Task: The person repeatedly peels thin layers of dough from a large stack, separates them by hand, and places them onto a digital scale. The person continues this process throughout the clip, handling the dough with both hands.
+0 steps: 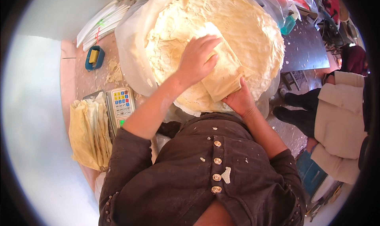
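Observation:
A folded sheet of thin flatbread (223, 69) lies across a wide, round stack of the same pale, crinkled flatbread (253, 32). My left hand (200, 59) is over the far left part of the folded sheet with its fingers stretched out; I cannot tell how firmly it touches. At the near right corner, my right hand (240, 100) grips the folded sheet, thumb on top and fingers beneath. Translucent plastic (132, 56) spreads out under the big stack.
On the left, several folded flatbreads (89, 133) sit on a scale with a keypad (122, 101). Beyond it are a blue dish (95, 63) and white plastic bags (101, 24). At right stand a dark table (304, 48), a teal spray bottle (289, 25) and a person in a beige apron (340, 111).

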Demonstrator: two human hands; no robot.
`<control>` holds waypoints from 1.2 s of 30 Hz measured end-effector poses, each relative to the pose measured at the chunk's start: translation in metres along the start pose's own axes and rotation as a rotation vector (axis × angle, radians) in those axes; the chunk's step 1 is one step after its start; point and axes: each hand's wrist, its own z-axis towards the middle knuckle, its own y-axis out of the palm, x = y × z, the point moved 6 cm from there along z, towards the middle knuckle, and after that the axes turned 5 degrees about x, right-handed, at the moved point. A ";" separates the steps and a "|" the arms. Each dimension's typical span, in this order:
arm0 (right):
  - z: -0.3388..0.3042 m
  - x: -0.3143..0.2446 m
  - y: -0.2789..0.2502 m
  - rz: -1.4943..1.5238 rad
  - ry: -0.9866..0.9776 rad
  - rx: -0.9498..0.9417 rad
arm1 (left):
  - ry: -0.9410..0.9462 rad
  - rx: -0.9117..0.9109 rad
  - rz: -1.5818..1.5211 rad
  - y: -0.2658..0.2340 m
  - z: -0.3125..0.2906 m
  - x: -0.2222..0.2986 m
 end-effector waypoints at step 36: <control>-0.006 0.111 0.073 -0.740 0.372 -0.300 | -0.960 0.427 -0.505 -0.518 -0.297 0.027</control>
